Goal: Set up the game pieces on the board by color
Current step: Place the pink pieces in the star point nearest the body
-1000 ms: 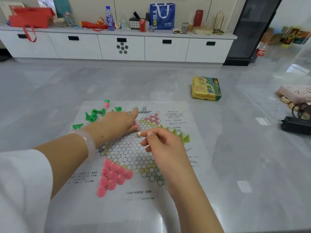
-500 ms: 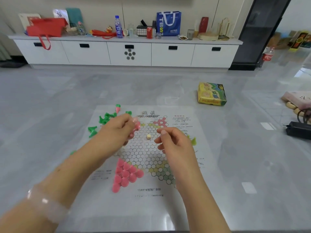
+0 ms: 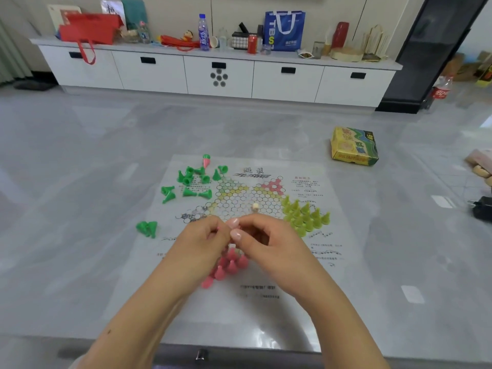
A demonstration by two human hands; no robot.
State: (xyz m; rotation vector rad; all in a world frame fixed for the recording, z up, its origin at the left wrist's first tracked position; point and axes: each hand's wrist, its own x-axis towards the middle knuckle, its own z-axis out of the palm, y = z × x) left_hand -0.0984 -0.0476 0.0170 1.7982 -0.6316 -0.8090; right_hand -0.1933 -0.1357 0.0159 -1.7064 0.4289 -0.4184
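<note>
- Mostly my two hands block the middle of the paper game board: my left hand and right hand meet fingertip to fingertip over its near half, fingers curled in tight.
- Something pink shows between my left fingers, too small to name; I cannot tell whether my right fingers pinch anything.
- Half hidden under my wrists, the pink pieces stand clustered at the board's 6 o'clock point.
- At 3 o'clock the yellow-green pieces stand upright in a tidy triangle.
- At 10 to 11 o'clock the dark green pieces lie tipped and scattered, some off the hex grid; a few sit at 9 o'clock off the sheet's edge.
- A small pale die sits on the central hexes.
- Off the sheet at 1 o'clock lies the game box, well apart.
</note>
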